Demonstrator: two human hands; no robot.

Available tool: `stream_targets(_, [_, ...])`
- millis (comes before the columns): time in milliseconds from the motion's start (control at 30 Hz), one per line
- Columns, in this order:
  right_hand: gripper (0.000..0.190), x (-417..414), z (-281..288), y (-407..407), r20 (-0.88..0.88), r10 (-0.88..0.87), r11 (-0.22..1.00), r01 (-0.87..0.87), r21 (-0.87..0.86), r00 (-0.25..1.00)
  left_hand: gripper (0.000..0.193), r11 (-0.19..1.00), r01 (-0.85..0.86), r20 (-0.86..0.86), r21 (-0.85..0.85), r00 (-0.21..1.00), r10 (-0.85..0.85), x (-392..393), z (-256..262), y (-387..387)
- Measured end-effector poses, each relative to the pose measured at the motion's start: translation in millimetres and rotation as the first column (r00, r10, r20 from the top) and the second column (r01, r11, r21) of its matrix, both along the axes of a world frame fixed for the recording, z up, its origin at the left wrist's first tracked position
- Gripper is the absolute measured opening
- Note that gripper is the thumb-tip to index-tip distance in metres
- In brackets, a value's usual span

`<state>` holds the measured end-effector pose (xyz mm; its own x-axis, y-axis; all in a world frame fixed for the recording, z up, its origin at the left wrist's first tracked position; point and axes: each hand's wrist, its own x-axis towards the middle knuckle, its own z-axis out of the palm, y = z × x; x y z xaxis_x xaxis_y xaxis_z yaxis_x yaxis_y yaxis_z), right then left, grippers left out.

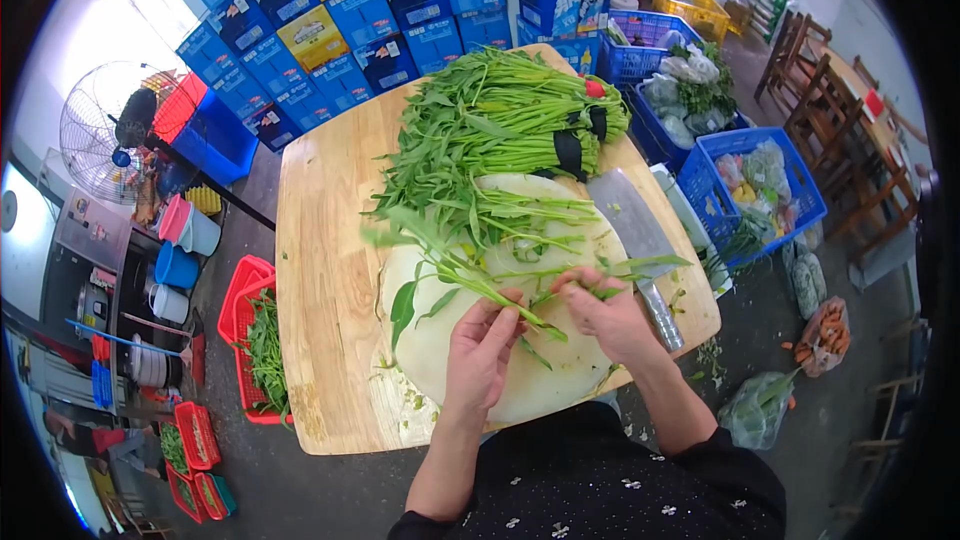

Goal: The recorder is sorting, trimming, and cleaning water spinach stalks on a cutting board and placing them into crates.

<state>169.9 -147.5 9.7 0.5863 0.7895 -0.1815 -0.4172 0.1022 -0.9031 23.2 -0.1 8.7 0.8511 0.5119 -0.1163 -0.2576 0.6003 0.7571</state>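
Note:
My left hand (484, 349) grips a few water spinach stems (474, 283), whose leafy ends point up and left. Pinched in the fingers of my right hand (611, 315) is a leafy sprig (634, 268). Both hands are above a round white cutting board (442, 345) on a wooden table (330, 240). Loose water spinach (517, 214) lies across the board's far part. Behind it, thick bundles of water spinach (480, 112) are bound with black bands (568, 154). A cleaver (634, 221) rests right of the board, its metal handle (661, 315) towards me.
Blue cartons (367, 7) are stacked past the table. On the right stand blue crates (757, 187) of bagged vegetables and a bag of carrots (823, 334). A red basket of greens (262, 352) is beside the table's left edge, with a fan (124, 131) farther off. Another person (97, 441) is at far left.

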Motion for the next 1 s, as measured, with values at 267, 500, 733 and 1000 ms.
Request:
stream_targets(267, [0.023,-20,8,18,-0.038,0.154,0.983,-0.157,-0.092,0.987,0.031,0.999,0.033,-0.028,-0.008,0.999,-0.033,1,12,-2])
stream_targets(500, [0.017,-24,11,14,0.468,0.147,0.974,-0.044,-0.224,0.872,0.026,0.918,-0.296,-0.055,0.263,0.946,0.321,-8,-5,7])
stream_targets(733, [0.018,-23,4,16,0.661,0.099,0.989,-0.001,-0.147,0.743,0.030,0.971,-0.197,-0.082,0.135,0.974,0.209,-10,-5,12])
stream_targets(1000, [0.019,-26,2,14,0.384,0.148,0.983,-0.093,-0.160,0.911,0.029,0.972,-0.167,-0.084,0.166,0.980,0.182,-9,2,7])
